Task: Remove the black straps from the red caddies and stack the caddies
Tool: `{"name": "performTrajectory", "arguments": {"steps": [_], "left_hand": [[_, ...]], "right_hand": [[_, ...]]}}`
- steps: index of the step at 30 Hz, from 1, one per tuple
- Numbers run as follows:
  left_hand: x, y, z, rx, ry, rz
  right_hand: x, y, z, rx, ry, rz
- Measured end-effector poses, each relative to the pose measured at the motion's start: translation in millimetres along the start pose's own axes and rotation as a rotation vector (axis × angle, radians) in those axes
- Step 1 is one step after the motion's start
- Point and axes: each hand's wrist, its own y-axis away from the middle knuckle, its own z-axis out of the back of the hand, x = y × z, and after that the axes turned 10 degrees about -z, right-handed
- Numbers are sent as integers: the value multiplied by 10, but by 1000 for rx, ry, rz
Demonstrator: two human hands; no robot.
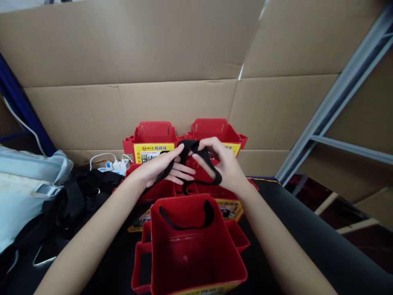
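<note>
Both of my hands hold one black strap (205, 157) up over the red cartons. My left hand (161, 167) pinches its left part between thumb and fingers, palm turned up. My right hand (221, 162) grips the strap's right part, and a loop of it hangs below that hand. Directly beneath, nearest me, stands an open red carton (196, 254) with a black strap handle (187, 221) fixed across its far wall. Further red cartons with yellow labels (155, 141) stand behind it.
A wall of brown cardboard (153, 61) closes the back. A heap of black straps (81, 192) and a pale blue bag (27, 184) lie at the left, with a white power strip (118, 165) behind. A grey metal shelf frame (337, 102) rises at the right.
</note>
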Motion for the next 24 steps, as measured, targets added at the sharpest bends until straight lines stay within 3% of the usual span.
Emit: {"name": "performTrajectory", "arguments": {"steps": [2, 4, 6, 8, 10, 13, 17, 20, 24], "left_hand": [[38, -26, -62, -64, 192, -25], [74, -53, -82, -206, 288, -127], [109, -72, -67, -326, 273, -293], [146, -68, -31, -363, 124, -482], [184, -41, 10, -317, -161, -604], [233, 4, 54, -228, -632, -624], [277, 0, 44, -95, -1123, -630], [319, -23, -21, 5, -1261, -620], [393, -29, -137, 89, -1238, -637]], "right_hand": [[77, 63, -7, 126, 1, 93], [104, 101, 14, 268, 10, 142], [77, 113, 59, 384, 25, 114], [10, 104, 106, 415, 27, 33], [-66, 86, 132, 357, -20, -92], [-137, 64, 88, 273, -293, -383], [-149, 37, -129, 353, -656, -764], [-180, -10, -305, 233, -818, -862], [-277, -72, -393, 180, -1013, -836]]}}
